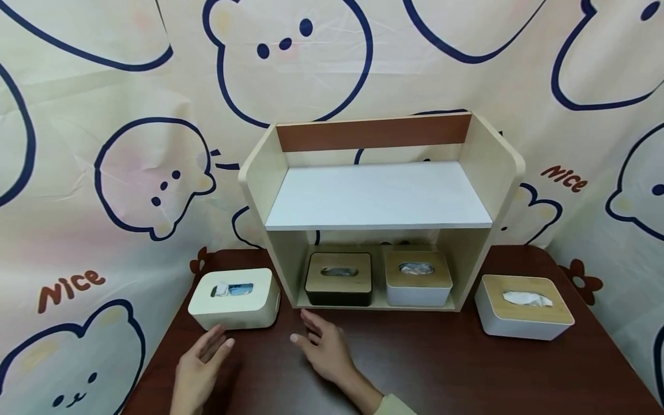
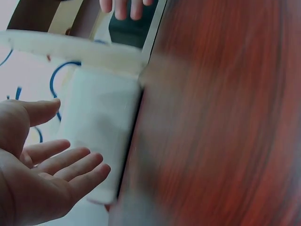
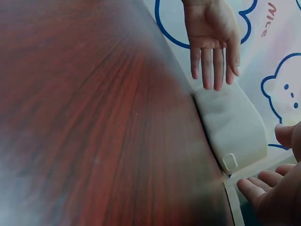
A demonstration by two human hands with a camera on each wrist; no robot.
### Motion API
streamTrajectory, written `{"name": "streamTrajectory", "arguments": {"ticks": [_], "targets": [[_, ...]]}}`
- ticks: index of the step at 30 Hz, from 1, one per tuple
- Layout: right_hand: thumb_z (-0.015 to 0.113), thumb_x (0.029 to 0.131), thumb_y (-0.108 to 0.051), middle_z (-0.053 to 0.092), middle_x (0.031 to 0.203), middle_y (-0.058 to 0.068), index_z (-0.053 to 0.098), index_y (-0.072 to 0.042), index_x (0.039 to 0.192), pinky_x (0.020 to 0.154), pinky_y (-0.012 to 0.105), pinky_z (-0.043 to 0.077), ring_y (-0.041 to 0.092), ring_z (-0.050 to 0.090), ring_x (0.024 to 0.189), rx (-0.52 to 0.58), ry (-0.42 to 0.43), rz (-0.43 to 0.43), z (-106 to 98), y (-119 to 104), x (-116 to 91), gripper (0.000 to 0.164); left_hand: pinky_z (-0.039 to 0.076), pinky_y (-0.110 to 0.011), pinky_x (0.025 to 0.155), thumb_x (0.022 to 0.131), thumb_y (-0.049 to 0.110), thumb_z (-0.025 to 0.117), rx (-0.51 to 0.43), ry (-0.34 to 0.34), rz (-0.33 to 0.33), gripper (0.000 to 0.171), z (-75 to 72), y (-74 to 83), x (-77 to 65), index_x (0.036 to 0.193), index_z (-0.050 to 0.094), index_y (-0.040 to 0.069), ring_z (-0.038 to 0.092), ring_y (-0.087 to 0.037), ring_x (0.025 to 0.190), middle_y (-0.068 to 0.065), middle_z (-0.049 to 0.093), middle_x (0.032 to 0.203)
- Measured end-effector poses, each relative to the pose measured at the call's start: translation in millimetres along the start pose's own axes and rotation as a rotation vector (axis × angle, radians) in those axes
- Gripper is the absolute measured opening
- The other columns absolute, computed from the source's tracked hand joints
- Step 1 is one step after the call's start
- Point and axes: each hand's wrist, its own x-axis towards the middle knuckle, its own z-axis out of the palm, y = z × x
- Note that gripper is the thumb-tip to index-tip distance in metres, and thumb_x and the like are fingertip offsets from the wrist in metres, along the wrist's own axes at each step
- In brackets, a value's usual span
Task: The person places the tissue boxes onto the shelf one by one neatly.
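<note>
A cream tissue box (image 1: 236,311) with an oval slot stands on the table, left of the shelf. My left hand (image 1: 199,369) is just in front of its near left corner, fingers extended and palm turned inward, holding nothing. To the right, my right hand (image 1: 327,349) hovers before the shelf's lower left corner with relaxed fingers and nothing in them. In the left wrist view the left hand (image 2: 51,174) spreads its fingers beside the cream box (image 2: 103,127). The right wrist view shows the right hand (image 3: 275,183) near the box's tabbed end (image 3: 230,162).
A small shelf (image 1: 378,199) stands at the table's back. Its lower level holds a black tissue box with a wooden lid (image 1: 338,294) and a white one (image 1: 417,294). Another white wood-lidded tissue box (image 1: 524,314) sits right of it on the dark table (image 1: 441,363).
</note>
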Motion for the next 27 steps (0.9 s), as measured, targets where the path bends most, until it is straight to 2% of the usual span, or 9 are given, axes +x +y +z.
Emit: {"name": "streamTrajectory", "arguments": {"ticks": [4, 7, 10, 12, 18, 20, 22, 24, 27], "targets": [[0.077, 0.101, -0.026, 0.061, 0.155, 0.018, 0.056, -0.001, 0.154, 0.110, 0.045, 0.058, 0.037, 0.060, 0.143, 0.000, -0.036, 0.013, 12.1, -0.3, 7.6, 0.062, 0.063, -0.025, 0.092, 0.104, 0.035, 0.073, -0.005, 0.082, -0.015, 0.073, -14.7, -7.4, 7.7, 0.163, 0.045, 0.004, 0.053, -0.044, 0.147, -0.027, 0.051, 0.161], [0.078, 0.101, -0.026, 0.061, 0.154, 0.019, 0.055, -0.001, 0.155, 0.110, 0.044, 0.058, 0.037, 0.060, 0.143, -0.018, -0.062, 0.013, 18.9, -1.0, 12.1, 0.063, 0.051, -0.001, 0.074, 0.103, 0.033, 0.075, -0.036, 0.129, -0.027, 0.073, -20.7, -12.6, 15.8, 0.163, 0.044, 0.004, 0.052, -0.044, 0.148, -0.026, 0.049, 0.163], [0.079, 0.100, -0.026, 0.061, 0.154, 0.021, 0.055, -0.001, 0.155, 0.109, 0.043, 0.059, 0.037, 0.060, 0.144, -0.021, -0.088, 0.003, 25.2, -0.9, 16.8, 0.065, 0.041, 0.004, 0.069, 0.103, 0.035, 0.074, -0.058, 0.148, -0.041, 0.076, -24.6, -16.9, 24.4, 0.165, 0.042, 0.006, 0.051, -0.044, 0.149, -0.025, 0.047, 0.165], [0.080, 0.100, -0.027, 0.061, 0.153, 0.022, 0.055, -0.002, 0.156, 0.109, 0.042, 0.059, 0.037, 0.060, 0.143, -0.023, -0.097, -0.002, 29.6, -0.5, 20.1, 0.066, 0.049, 0.000, 0.073, 0.103, 0.036, 0.074, -0.058, 0.158, -0.043, 0.077, -26.4, -19.1, 29.5, 0.165, 0.041, 0.006, 0.050, -0.045, 0.149, -0.025, 0.047, 0.165], [0.081, 0.099, -0.027, 0.061, 0.154, 0.021, 0.055, -0.007, 0.157, 0.108, 0.038, 0.060, 0.037, 0.060, 0.143, -0.051, -0.118, -0.004, 42.4, -0.1, 28.0, 0.067, 0.054, -0.003, 0.083, 0.103, 0.034, 0.074, -0.084, 0.154, -0.045, 0.081, -31.3, -24.3, 42.1, 0.168, 0.035, 0.006, 0.047, -0.046, 0.152, -0.026, 0.041, 0.168], [0.081, 0.099, -0.028, 0.058, 0.157, 0.020, 0.053, -0.008, 0.158, 0.108, 0.037, 0.059, 0.036, 0.058, 0.145, -0.060, -0.133, 0.001, 45.3, -1.1, 30.3, 0.068, 0.057, -0.017, 0.101, 0.103, 0.035, 0.075, -0.094, 0.147, -0.050, 0.084, -32.8, -25.0, 45.8, 0.169, 0.031, 0.007, 0.045, -0.046, 0.153, -0.026, 0.038, 0.170], [0.080, 0.100, -0.027, 0.055, 0.161, 0.019, 0.051, -0.008, 0.160, 0.109, 0.038, 0.059, 0.036, 0.056, 0.147, -0.065, -0.144, 0.002, 47.9, -1.5, 33.1, 0.069, 0.052, -0.037, 0.116, 0.102, 0.037, 0.075, -0.103, 0.137, -0.050, 0.089, -34.6, -25.3, 50.2, 0.171, 0.026, 0.008, 0.042, -0.046, 0.155, -0.027, 0.034, 0.171], [0.079, 0.100, -0.026, 0.051, 0.163, 0.020, 0.049, -0.006, 0.161, 0.110, 0.040, 0.059, 0.038, 0.054, 0.148, -0.069, -0.143, -0.001, 50.0, -2.1, 36.2, 0.070, 0.039, -0.056, 0.123, 0.102, 0.039, 0.076, -0.105, 0.125, -0.045, 0.095, -36.2, -24.4, 54.8, 0.172, 0.020, 0.010, 0.037, -0.048, 0.157, -0.028, 0.029, 0.173], [0.078, 0.101, -0.026, 0.047, 0.167, 0.018, 0.045, -0.006, 0.163, 0.110, 0.041, 0.058, 0.038, 0.052, 0.150, -0.075, -0.133, 0.006, 53.7, -1.2, 40.7, 0.073, 0.036, -0.063, 0.124, 0.101, 0.039, 0.076, -0.105, 0.104, -0.031, 0.099, -38.0, -22.0, 60.9, 0.173, 0.014, 0.012, 0.031, -0.048, 0.160, -0.027, 0.023, 0.175]]}}
